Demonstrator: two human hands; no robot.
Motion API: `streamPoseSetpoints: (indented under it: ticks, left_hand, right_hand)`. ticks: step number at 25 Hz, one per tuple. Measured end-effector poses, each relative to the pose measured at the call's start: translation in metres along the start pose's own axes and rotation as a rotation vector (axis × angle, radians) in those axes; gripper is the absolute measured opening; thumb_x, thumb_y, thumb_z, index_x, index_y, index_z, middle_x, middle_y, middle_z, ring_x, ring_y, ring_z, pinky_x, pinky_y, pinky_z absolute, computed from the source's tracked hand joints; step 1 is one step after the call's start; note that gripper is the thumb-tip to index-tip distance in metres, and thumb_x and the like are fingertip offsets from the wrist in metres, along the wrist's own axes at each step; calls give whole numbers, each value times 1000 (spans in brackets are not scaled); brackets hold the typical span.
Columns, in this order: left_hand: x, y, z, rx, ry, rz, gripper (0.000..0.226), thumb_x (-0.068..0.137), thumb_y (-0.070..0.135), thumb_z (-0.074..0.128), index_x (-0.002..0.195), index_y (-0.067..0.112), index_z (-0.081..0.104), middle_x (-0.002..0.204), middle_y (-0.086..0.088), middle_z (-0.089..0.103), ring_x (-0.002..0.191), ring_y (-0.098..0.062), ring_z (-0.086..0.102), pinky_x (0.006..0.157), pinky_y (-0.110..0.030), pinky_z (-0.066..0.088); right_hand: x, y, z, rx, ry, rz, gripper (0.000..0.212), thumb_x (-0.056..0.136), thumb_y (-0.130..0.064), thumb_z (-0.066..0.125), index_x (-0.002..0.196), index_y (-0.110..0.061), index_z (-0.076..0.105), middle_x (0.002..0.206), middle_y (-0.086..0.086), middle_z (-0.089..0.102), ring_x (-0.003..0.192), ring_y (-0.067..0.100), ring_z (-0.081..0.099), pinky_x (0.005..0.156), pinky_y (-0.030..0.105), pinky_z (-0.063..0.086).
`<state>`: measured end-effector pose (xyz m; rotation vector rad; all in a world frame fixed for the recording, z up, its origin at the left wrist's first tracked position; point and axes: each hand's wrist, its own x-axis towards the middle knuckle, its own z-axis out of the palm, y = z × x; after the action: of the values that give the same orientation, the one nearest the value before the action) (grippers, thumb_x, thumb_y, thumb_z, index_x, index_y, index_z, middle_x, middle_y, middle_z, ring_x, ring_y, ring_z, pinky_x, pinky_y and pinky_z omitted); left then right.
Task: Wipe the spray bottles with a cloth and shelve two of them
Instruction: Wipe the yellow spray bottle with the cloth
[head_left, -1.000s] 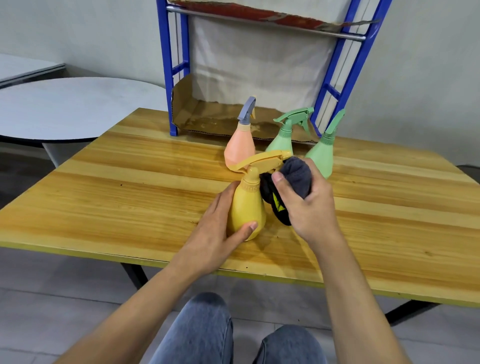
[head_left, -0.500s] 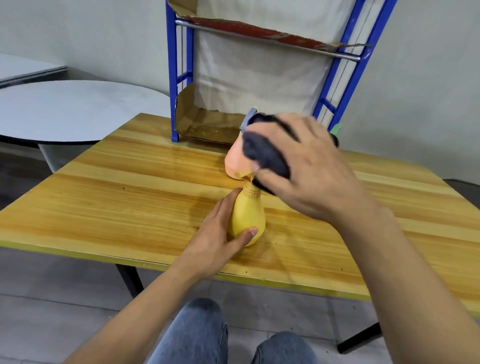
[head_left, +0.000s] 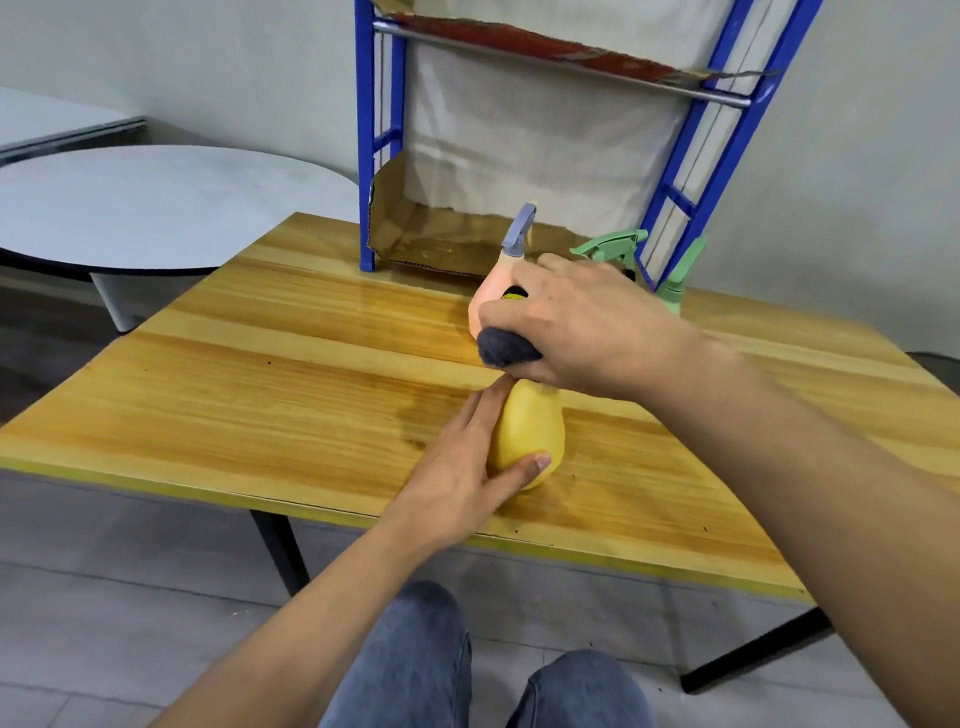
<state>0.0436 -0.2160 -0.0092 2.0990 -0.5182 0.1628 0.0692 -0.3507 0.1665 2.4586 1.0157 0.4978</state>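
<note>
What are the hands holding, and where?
Left hand grips the yellow bottle around its belly. Right hand bunches the dark cloth over its top.

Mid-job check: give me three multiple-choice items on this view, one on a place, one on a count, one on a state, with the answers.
1. Where does the yellow bottle stand?
A. on the rack's lower shelf
B. on the wooden table, near its front edge
C. on the round grey table

2. How many spray bottles show?
A. two
B. four
C. six

3. What is the left hand doing?
A. gripping the yellow bottle's body
B. lying flat on the table
C. holding the cloth

Answers:
1 B, its base sits on the wood.
2 B, yellow, the peach bottle and two green bottles behind.
3 A, fingers wrap it; the right hand holds the dark cloth above.
</note>
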Motion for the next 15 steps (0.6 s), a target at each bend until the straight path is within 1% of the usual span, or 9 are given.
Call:
streamPoseSetpoints:
  ticks: [3,5,7,9,11,12,13,15]
  left_hand:
    - [-1,1,0,-6,9,16,81,89,60,63,154,39,20,149,12,40,137,-12,41,114,-42,39]
    - [0,1,-2,-11,9,17,82,89,61,62,155,40,18,149,13,39,138,-10,40,115,-42,38]
    - [0,2,-4,-11,12,16,83,90,60,62,155,44,14,152,13,36,139,-8,37,116,-37,36]
    - [-1,2,-5,-19,-1,12,84,92,58,63,157,45,10,155,14,33,139,-5,35,115,-32,33]
    - [-2,2,-6,-32,-5,13,85,92,59,62,157,44,9,157,14,32,139,-4,34,116,-33,34]
    - [-1,1,-6,-31,-6,10,85,92,60,61,157,45,9,158,14,32,139,-5,34,116,-35,35]
    - [-1,0,-6,-29,-8,5,85,92,61,61,157,45,8,158,14,31,140,-6,35,117,-37,36]
    - [0,-1,-4,-22,-5,5,85,91,62,60,157,45,8,159,13,31,141,-7,34,118,-39,35]
  right_hand:
    - [-1,0,8,-13,95,-3,38,94,-55,52,111,-22,60,98,10,56,91,29,57,64,35,30]
    - [-2,0,10,11,146,55,46,95,-63,42,105,-22,60,95,8,57,85,25,55,62,34,31]
    - [-4,-6,12,131,194,187,54,96,-68,32,107,-23,59,94,3,54,82,19,50,64,33,35]
    - [-1,-9,7,327,295,362,53,97,-69,33,110,-24,57,95,-2,51,83,16,48,69,33,38]
    - [0,2,-5,500,416,523,52,96,-69,36,114,-25,57,98,-2,51,86,16,49,74,33,41]
    - [-1,9,-12,503,449,539,52,96,-69,38,116,-25,57,99,-2,51,87,16,50,75,32,41]
    - [-5,18,-16,451,448,493,51,95,-68,41,117,-25,56,102,-1,51,88,16,49,75,32,41]
    - [-20,27,-14,291,366,288,50,93,-68,45,119,-26,56,110,2,53,95,19,52,78,32,42]
